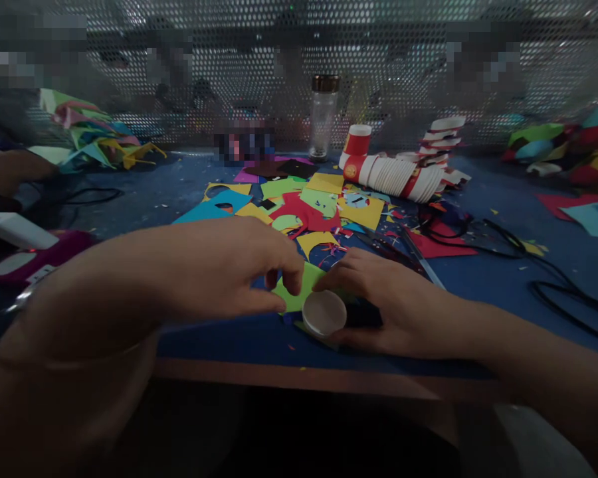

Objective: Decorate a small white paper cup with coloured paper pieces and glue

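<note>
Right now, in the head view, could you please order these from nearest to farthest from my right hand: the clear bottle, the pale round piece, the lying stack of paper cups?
1. Pale round piece: at the right hand, between thumb and index finger.
2. Lying stack of paper cups: beyond the hand.
3. Clear bottle: farther back, left of the cups.

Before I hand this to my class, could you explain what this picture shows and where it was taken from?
There is no machine: one camera, worn on a person's head, looks forward and down at two bare hands. The right hand appears to hold a round pale object by its edge. The left hand is open beside it, holding nothing visible. On the blue table lie coloured paper scraps and stacked paper cups; a clear bottle stands behind.
</note>
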